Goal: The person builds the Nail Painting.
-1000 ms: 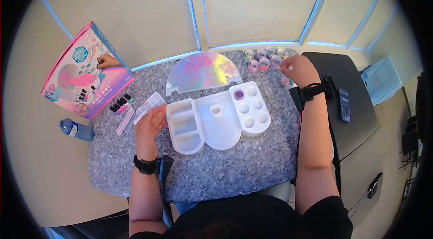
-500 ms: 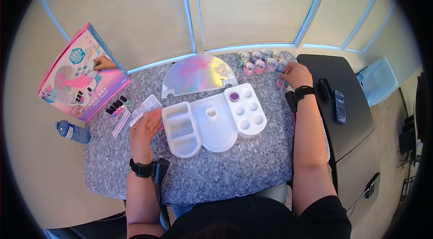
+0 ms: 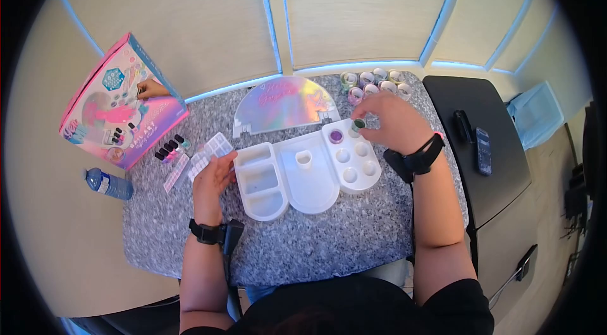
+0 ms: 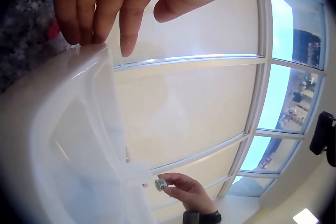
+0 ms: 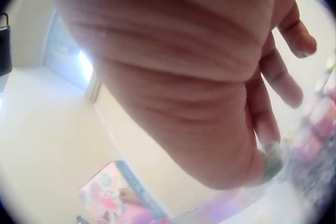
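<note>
Now right hand point(image 3: 397, 123) pinches green pot point(image 3: 358, 124) — left hand point(image 3: 214, 177), extended, touches tray point(image 3: 311, 180) (box point(image 3: 104, 114): "NAIL ART").

A phone point(image 3: 483, 152) lies on a black table point(image 3: 442, 98) — blue bag point(image 3: 536, 114) nearby.

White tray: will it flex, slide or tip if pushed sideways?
The white tray looks like rigid moulded plastic, so probably stiff. Its hollow compartments suggest it is light for its size. Broad and lying flat on the table, it should slide rather than tip, likely carrying along the purple pot seated in a round well.
</note>
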Demonstrator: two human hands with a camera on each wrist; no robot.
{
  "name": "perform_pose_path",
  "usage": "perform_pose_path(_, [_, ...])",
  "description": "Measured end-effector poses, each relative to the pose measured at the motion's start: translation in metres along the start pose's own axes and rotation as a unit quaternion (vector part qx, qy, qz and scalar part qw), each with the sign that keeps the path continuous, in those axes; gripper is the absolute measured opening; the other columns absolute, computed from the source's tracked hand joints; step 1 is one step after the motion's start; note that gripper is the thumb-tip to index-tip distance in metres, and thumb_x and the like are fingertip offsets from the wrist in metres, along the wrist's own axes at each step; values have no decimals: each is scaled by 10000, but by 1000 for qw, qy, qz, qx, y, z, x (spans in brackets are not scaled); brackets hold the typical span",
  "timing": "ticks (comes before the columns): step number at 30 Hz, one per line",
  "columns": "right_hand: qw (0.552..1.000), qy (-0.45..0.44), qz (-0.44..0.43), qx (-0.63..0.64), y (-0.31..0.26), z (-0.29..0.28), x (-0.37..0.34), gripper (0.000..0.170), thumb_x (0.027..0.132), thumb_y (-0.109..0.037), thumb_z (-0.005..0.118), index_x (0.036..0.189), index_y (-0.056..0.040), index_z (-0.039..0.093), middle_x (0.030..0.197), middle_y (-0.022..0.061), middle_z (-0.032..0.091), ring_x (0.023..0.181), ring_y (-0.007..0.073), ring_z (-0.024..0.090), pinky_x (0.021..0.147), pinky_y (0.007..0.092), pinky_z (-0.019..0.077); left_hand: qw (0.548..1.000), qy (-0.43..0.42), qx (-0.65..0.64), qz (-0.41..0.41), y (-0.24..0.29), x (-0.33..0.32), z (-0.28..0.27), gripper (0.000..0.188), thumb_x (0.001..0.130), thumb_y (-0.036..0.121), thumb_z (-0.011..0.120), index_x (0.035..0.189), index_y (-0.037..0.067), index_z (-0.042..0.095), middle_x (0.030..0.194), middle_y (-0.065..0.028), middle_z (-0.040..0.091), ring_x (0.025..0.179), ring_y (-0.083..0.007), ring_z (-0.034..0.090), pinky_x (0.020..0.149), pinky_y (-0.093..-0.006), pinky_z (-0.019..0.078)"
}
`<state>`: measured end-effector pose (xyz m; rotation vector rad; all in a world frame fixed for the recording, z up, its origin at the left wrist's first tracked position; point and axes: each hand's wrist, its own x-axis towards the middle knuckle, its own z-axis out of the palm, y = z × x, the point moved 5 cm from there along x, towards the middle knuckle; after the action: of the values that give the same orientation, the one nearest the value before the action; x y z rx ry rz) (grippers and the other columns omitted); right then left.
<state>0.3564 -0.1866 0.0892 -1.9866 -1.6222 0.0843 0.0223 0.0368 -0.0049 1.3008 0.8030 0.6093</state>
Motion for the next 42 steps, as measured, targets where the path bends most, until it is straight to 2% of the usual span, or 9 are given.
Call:
perform_pose_path(9, [993,-26,19,-117,-2,23,-2,202,819,-99,836,1019,-88,812,1062,97,778,1088,340,711,1044,455,536,1000,-9,-25,-4,-9,6,-7,710,1192,554,343,1434,-7,705,1499,-160,699,1419,-271,632,1195,-419,453])
perform_pose_path(16, [995,-28,12,-90,5,19,-3,259,830,-130,866,1086,-105,837,1086,104,783,1113,352,697,1052,467,529,999,-10,-31,-15,-9,6,-6,786,1184,627,274,1425,23,715,1512,-155,691,1456,-276,599,1217,-434,418])
perform_pose_path(19, [987,48,86,-129,42,-4,-6,274,852,-163,874,1124,-147,846,1138,108,787,1179,354,666,1076,471,531,1000,-13,-17,-14,-6,4,-3,806,1181,647,252,1435,34,711,1523,-157,682,1469,-279,586,1229,-441,399])
perform_pose_path(22, [940,-10,222,-260,83,-2,-26,284,819,-219,897,1095,-162,853,1112,115,797,1167,347,689,1054,471,565,999,-31,-7,-8,-4,3,-3,822,1177,662,241,1469,34,685,1551,-161,658,1495,-283,560,1242,-447,386])
perform_pose_path(25, [928,-28,265,-261,104,5,-29,245,814,-197,894,1050,-157,844,1128,112,800,1171,345,691,1055,467,581,999,-51,8,4,1,-1,1,835,1175,671,228,1502,33,657,1576,-167,634,1525,-286,531,1257,-453,374])
perform_pose_path(28, [938,-2,234,-255,112,9,-27,203,818,-180,883,1006,-132,821,1080,105,798,1150,342,690,1027,469,582,998,-61,20,7,6,-5,5,840,1175,672,221,1514,31,645,1595,-171,614,1543,-293,512,1269,-458,364])
perform_pose_path(34, [995,45,10,-86,-46,-17,-19,153,830,-139,842,967,-100,788,969,90,777,1061,329,685,1014,457,545,997,-64,39,16,9,-8,9,839,1180,662,204,1520,29,636,1596,-168,607,1545,-300,508,1278,-468,357])
perform_pose_path(39, [985,14,-46,-164,-71,18,-18,157,830,-139,828,985,-114,811,956,84,778,1019,310,675,956,436,561,997,-67,44,14,6,-7,8,832,1184,653,200,1513,27,637,1588,-171,611,1549,-307,501,1287,-479,352])
perform_pose_path(42, [982,-41,-5,-186,-65,25,-16,131,817,-153,829,940,-120,799,905,75,767,992,310,671,903,426,578,996,-75,47,24,6,-6,9,830,1186,650,199,1511,23,635,1589,-174,606,1552,-313,497,1294,-486,346])
